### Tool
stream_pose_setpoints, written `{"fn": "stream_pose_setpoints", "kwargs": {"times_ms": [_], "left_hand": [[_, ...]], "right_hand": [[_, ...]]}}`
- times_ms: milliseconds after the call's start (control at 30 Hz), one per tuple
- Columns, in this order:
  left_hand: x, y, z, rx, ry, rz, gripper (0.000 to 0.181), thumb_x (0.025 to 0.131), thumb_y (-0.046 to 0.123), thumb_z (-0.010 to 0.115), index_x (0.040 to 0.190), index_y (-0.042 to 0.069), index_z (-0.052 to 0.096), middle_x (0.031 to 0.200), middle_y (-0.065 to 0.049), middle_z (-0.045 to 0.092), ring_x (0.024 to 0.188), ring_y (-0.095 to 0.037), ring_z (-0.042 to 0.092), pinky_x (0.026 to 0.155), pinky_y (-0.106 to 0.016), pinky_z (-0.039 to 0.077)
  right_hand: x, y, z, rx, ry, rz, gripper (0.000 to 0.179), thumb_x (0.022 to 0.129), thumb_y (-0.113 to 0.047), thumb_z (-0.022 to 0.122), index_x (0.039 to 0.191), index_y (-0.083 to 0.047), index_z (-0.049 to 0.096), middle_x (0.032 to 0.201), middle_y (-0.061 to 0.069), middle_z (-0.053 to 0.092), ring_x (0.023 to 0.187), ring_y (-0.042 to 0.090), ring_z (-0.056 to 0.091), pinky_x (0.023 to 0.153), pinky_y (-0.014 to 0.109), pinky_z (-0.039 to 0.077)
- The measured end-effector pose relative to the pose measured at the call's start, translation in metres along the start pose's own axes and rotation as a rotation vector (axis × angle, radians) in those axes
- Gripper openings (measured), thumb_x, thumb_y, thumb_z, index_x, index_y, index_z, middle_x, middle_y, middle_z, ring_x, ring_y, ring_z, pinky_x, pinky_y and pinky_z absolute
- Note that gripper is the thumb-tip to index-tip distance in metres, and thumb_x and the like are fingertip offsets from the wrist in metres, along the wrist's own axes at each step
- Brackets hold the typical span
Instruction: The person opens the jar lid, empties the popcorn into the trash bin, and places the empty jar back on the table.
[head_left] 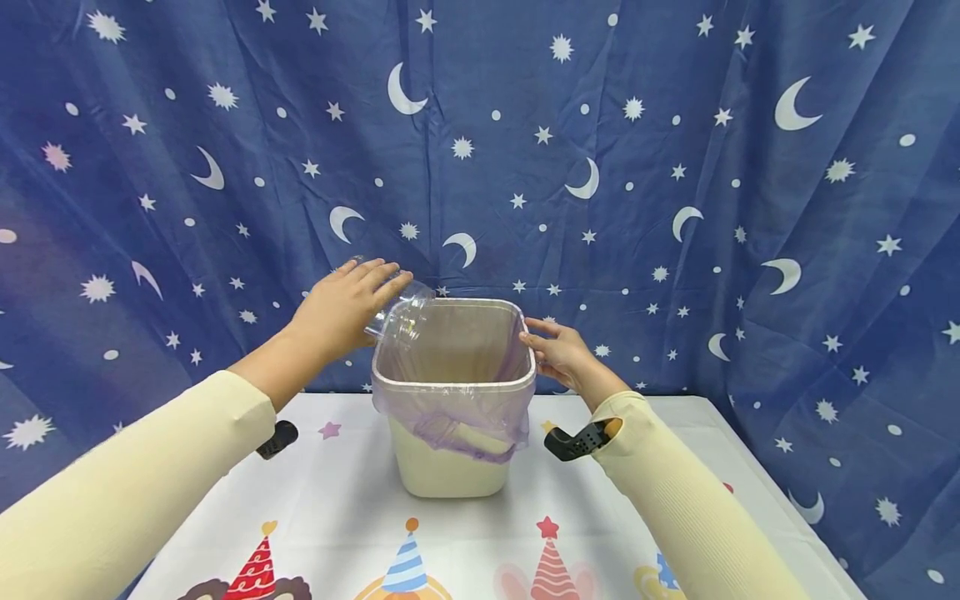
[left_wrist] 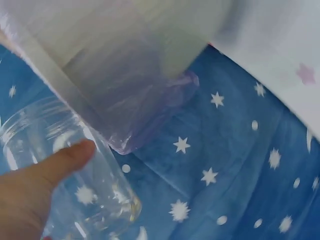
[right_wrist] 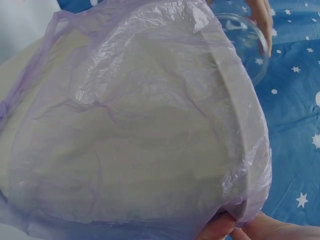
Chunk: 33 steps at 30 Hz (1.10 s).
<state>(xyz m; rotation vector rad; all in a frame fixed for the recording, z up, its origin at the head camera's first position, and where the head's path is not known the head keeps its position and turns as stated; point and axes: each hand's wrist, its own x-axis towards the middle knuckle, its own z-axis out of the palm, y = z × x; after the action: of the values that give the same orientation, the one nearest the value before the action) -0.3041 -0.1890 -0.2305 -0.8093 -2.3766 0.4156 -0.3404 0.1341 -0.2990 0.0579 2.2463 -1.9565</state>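
A cream trash bin (head_left: 446, 475) stands upright on the table, its mouth lined with a thin purple trash bag (head_left: 480, 408) folded down over the outside. My left hand (head_left: 341, 304) grips a clear plastic jar (head_left: 408, 310), tilted with its open mouth over the bin's left rim. In the left wrist view, the thumb (left_wrist: 75, 152) lies across the transparent jar (left_wrist: 100, 200), close beside the lined rim. On the opposite side, my right hand (head_left: 564, 354) holds the bin's right rim, fingers outside. The right wrist view shows its fingertips (right_wrist: 220, 227) pinching the bag-covered edge.
A white tablecloth (head_left: 322, 475) with party-hat cartoon prints covers the table. Behind it hangs a blue curtain (head_left: 510, 108) with white moons and stars. Black wrist devices (head_left: 577, 442) jut out below both sleeves.
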Motion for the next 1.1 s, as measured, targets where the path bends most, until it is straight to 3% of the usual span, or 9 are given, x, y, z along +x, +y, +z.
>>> {"fn": "stream_pose_setpoints", "kwargs": {"times_ms": [67, 167, 267, 400, 567, 767, 1100], "left_hand": [[-0.004, -0.004, 0.003, -0.130, -0.029, -0.136, 0.107, 0.060, 0.032, 0.095, 0.149, 0.011, 0.040, 0.148, -0.015, 0.046, 0.137, -0.036, 0.042, 0.113, -0.054, 0.039], [-0.011, -0.008, 0.008, -0.312, -0.073, -0.353, 0.110, 0.063, 0.037, 0.092, 0.153, 0.015, 0.033, 0.152, -0.014, 0.041, 0.138, -0.038, 0.041, 0.102, -0.062, 0.044], [-0.020, -0.013, 0.015, -0.465, -0.112, -0.547, 0.112, 0.067, 0.043, 0.089, 0.156, 0.017, 0.026, 0.155, -0.015, 0.036, 0.139, -0.040, 0.038, 0.097, -0.070, 0.042], [-0.034, -0.018, 0.026, -0.649, -0.120, -0.720, 0.114, 0.072, 0.050, 0.084, 0.158, 0.013, 0.020, 0.156, -0.019, 0.035, 0.138, -0.045, 0.036, 0.100, -0.073, 0.037], [-0.049, -0.018, 0.036, -0.867, -0.127, -0.822, 0.117, 0.076, 0.060, 0.076, 0.156, 0.002, 0.014, 0.154, -0.025, 0.034, 0.139, -0.045, 0.035, 0.107, -0.065, 0.038], [-0.064, -0.013, 0.050, -1.026, -0.135, -0.910, 0.122, 0.076, 0.071, 0.069, 0.158, 0.007, 0.007, 0.159, -0.018, 0.029, 0.144, -0.040, 0.030, 0.110, -0.063, 0.036], [-0.083, -0.004, 0.061, -1.153, -0.102, -0.902, 0.111, 0.083, 0.061, 0.070, 0.159, 0.014, 0.004, 0.160, -0.018, 0.027, 0.146, -0.039, 0.028, 0.111, -0.063, 0.035]], "right_hand": [[0.000, 0.000, 0.000, 0.012, -0.001, 0.000, 0.049, 0.099, -0.021, 0.061, 0.146, -0.020, 0.048, 0.105, 0.003, 0.058, 0.062, 0.005, 0.046, 0.058, 0.017, 0.049], [0.000, 0.000, 0.000, 0.011, 0.001, -0.001, 0.049, 0.099, -0.021, 0.061, 0.147, -0.020, 0.048, 0.107, 0.004, 0.059, 0.061, 0.004, 0.046, 0.056, 0.016, 0.048], [0.000, 0.000, 0.000, 0.000, 0.007, 0.000, 0.049, 0.099, -0.021, 0.061, 0.146, -0.020, 0.049, 0.114, 0.006, 0.060, 0.064, 0.005, 0.048, 0.057, 0.016, 0.049], [0.002, 0.001, 0.001, -0.010, 0.010, -0.001, 0.050, 0.098, -0.022, 0.062, 0.146, -0.020, 0.049, 0.122, 0.008, 0.060, 0.072, 0.007, 0.053, 0.062, 0.017, 0.053], [0.004, 0.002, 0.002, -0.004, 0.014, 0.007, 0.050, 0.098, -0.022, 0.062, 0.146, -0.021, 0.049, 0.128, 0.010, 0.059, 0.079, 0.009, 0.056, 0.064, 0.018, 0.054], [0.004, 0.003, 0.003, 0.004, 0.013, 0.006, 0.050, 0.098, -0.022, 0.062, 0.146, -0.020, 0.049, 0.132, 0.011, 0.059, 0.082, 0.009, 0.059, 0.064, 0.018, 0.054], [0.002, 0.002, 0.001, 0.010, 0.014, 0.004, 0.049, 0.099, -0.021, 0.061, 0.146, -0.021, 0.049, 0.123, 0.009, 0.060, 0.070, 0.006, 0.052, 0.059, 0.017, 0.051]]}}
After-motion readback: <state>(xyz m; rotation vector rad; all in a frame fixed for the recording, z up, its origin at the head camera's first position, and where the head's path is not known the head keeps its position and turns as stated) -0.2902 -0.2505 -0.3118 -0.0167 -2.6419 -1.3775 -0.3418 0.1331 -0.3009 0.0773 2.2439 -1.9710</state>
